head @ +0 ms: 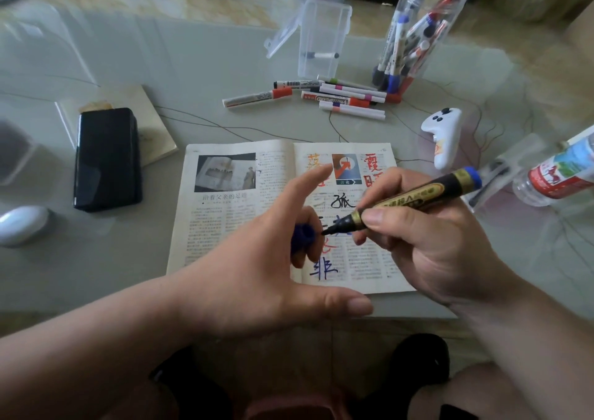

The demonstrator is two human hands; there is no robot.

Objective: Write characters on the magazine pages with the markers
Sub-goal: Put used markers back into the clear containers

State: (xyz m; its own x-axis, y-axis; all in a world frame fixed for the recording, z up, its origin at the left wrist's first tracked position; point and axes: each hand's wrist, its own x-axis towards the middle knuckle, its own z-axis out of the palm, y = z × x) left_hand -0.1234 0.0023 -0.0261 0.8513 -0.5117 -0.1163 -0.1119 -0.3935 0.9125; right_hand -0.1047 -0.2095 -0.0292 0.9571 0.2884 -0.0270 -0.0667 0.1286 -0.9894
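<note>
Head view, right hand (427, 243): grips the black gold-banded marker (414, 196) like a pen, with the bare tip pointing left.
Head view, left hand (257, 259): lower fingers curl round the dark blue plastic cap (302, 236), forefinger and thumb stretched out.
Page: the open printed magazine (231, 226) lies flat, near and centre, beneath both hands.
Advice: the tip sits just beside the cap mouth. If capping, line them up and push straight. If writing, steady the spine first.

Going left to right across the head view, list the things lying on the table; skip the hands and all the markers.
White oval object → black phone → open magazine → white controller → plastic bottle.
</note>
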